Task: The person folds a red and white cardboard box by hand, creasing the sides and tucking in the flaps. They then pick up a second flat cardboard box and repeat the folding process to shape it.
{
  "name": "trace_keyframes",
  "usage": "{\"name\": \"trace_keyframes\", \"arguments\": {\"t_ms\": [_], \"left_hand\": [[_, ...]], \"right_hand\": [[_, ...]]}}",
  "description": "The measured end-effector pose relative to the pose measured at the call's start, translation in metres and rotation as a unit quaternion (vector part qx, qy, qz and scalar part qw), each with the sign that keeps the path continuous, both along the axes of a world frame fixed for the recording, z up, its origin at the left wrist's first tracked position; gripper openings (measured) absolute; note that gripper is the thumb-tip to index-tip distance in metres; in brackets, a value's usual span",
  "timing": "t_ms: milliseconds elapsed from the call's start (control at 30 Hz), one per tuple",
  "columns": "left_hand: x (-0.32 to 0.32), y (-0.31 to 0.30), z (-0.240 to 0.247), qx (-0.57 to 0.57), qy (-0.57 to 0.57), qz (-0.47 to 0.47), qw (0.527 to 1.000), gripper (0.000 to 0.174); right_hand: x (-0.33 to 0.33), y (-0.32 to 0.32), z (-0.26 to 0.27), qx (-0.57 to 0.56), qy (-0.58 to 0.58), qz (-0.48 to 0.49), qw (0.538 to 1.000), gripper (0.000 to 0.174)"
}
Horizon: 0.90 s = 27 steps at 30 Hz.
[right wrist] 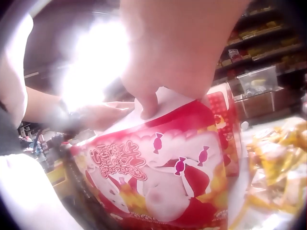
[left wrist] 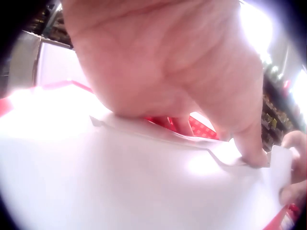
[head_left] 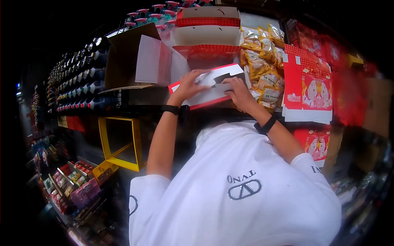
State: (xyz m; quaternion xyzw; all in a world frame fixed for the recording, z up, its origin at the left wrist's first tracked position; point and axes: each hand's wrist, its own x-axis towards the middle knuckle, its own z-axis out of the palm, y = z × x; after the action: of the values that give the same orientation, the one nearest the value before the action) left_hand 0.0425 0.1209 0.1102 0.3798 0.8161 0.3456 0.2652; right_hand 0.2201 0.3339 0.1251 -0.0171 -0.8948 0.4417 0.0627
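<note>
A red-and-white printed cardboard box point(head_left: 209, 96) lies in front of the person, its white flaps upward and a dark gap showing between them. At its left end, the left hand point(head_left: 191, 87) holds the top, with the thumb point(left wrist: 252, 146) on the white flap point(left wrist: 120, 177) and the other fingers partly hidden beyond the flap's edge. The right hand point(head_left: 240, 93) pinches a small white tab at the other end, close to the left thumb. In the right wrist view, the box's printed side point(right wrist: 158, 172) shows below the right thumb point(right wrist: 149, 104).
Two open boxes point(head_left: 207, 51) stand behind. Yellow snack packets point(head_left: 262, 61) fill the area to the right, beside stacked flat red cartons point(head_left: 310, 84). An open brown carton point(head_left: 123, 57) holds a white box point(head_left: 154, 59) at left, near rows of bottles point(head_left: 88, 78). A yellow frame point(head_left: 135, 143) stands lower left.
</note>
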Motion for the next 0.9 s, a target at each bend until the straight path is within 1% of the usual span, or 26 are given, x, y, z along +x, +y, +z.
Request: {"name": "trace_keyframes", "arguments": {"t_ms": [100,133,233,300,400,500,600,633,733,833,900], "left_hand": [[0.004,0.002,0.007,-0.045,0.041,-0.002,0.998,0.076],[0.004,0.002,0.006,-0.046,0.039,-0.005,0.998,0.080],[0.002,0.002,0.002,-0.063,0.037,-0.012,0.997,0.092],[-0.002,0.005,0.000,-0.088,0.037,-0.012,0.995,0.100],[-0.016,0.012,0.003,-0.148,0.026,-0.073,0.986,0.109],[-0.025,0.021,-0.001,-0.127,0.019,-0.123,0.984,0.102],[-0.032,0.033,0.007,-0.026,-0.122,-0.190,0.974,0.098],[-0.032,0.039,0.016,-0.057,-0.133,-0.194,0.970,0.094],[-0.044,0.051,0.023,-0.058,-0.086,-0.286,0.953,0.082],[-0.058,0.069,0.026,-0.103,-0.072,-0.378,0.917,0.076],[-0.059,0.076,0.036,-0.116,-0.031,-0.393,0.912,0.070]], "right_hand": [[-0.001,0.001,0.001,-0.001,-0.006,0.010,1.000,0.037],[-0.002,0.001,0.001,-0.002,-0.004,0.014,1.000,0.037],[-0.001,0.000,0.003,-0.059,-0.067,0.000,0.996,0.036],[0.000,-0.002,0.001,-0.067,-0.062,-0.014,0.996,0.035],[0.004,-0.003,0.001,-0.066,-0.064,-0.013,0.996,0.035],[0.004,-0.002,0.003,-0.077,-0.073,-0.010,0.994,0.034],[0.005,-0.003,0.007,-0.083,-0.070,-0.021,0.994,0.030],[0.006,-0.004,0.007,-0.075,-0.066,-0.026,0.995,0.030],[0.007,-0.007,0.005,-0.074,-0.054,-0.033,0.995,0.029],[0.010,-0.010,0.004,-0.074,-0.042,-0.046,0.995,0.032],[0.013,-0.013,-0.001,-0.061,-0.025,-0.061,0.996,0.037]]}}
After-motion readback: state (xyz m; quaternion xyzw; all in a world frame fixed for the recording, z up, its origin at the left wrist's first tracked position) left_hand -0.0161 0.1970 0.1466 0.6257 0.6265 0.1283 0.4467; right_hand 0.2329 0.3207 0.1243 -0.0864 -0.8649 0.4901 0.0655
